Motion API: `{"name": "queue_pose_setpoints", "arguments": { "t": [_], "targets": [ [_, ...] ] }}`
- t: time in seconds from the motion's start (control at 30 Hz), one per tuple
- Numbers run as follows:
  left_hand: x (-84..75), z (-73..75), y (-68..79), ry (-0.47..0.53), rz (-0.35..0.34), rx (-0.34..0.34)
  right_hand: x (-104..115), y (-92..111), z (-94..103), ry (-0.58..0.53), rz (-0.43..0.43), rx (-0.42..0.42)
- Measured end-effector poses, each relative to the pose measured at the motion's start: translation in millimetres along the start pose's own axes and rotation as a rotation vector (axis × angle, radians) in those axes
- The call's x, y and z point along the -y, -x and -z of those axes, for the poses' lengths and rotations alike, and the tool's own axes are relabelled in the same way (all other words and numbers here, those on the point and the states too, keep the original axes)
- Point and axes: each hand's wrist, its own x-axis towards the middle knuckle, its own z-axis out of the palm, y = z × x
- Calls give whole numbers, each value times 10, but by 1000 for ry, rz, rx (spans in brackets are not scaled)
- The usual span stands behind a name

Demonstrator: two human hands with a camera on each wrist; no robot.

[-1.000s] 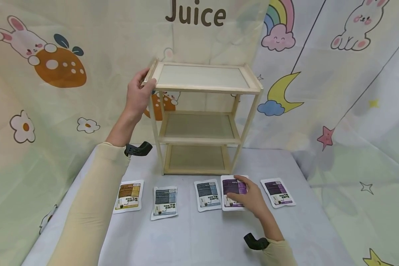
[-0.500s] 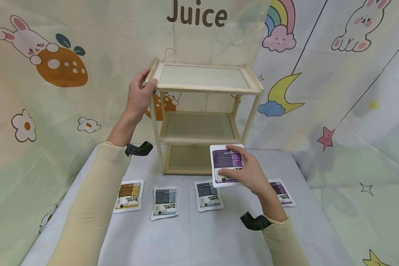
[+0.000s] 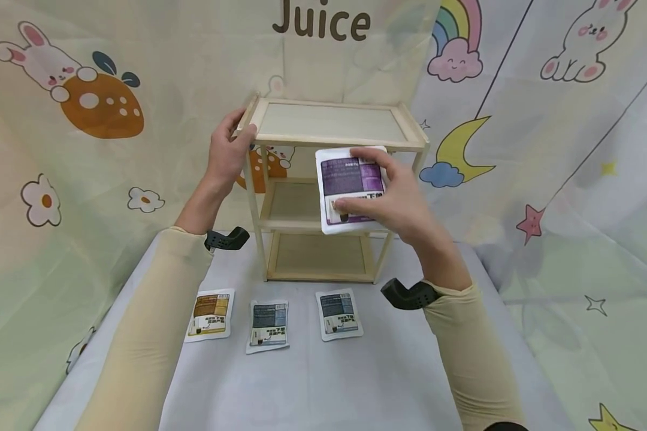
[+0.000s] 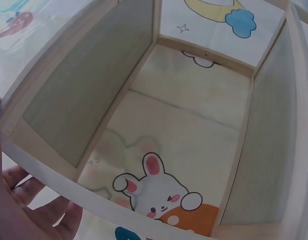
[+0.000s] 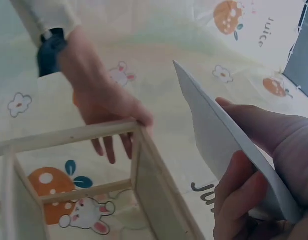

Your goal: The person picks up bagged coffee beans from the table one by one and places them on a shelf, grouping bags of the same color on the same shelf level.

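A three-tier wooden shelf stands at the back of the table. My left hand grips its top left corner; in the left wrist view the fingers curl around the frame's side. Between the thumb and fingers of my right hand is a white-edged packet with a purple label. It is raised in front of the shelf, between the top and middle tiers. The right wrist view shows this packet edge-on, pinched by the hand, with the shelf frame to its left.
On the white cloth lie a brown-labelled packet and two blue-labelled packets, one on the left and one on the right. My right forearm covers the spot of another purple packet. A printed curtain hangs behind the shelf.
My right hand has lifted the purple packet off the table and moved it up and slightly left, to the front of the shelf. The left hand has stayed on the shelf corner.
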Motion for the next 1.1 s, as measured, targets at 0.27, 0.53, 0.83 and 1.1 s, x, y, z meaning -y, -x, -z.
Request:
{"name": "queue_pose_setpoints", "arguments": {
  "t": [0.27,0.53,0.83,1.1],
  "targets": [
    [11,-3,-8,-1,-22,10,423,-518,73,-15,-59,-9],
    [9,8,-12,9,-18,6,660,-1064,36,-95,-158,34],
    [23,14,-4,8,-17,8,668,-1587,-102,-200,-300,67],
    [10,12,-21,4,3,5,620,-1819,-314,-169,-341,110]
  ]
}}
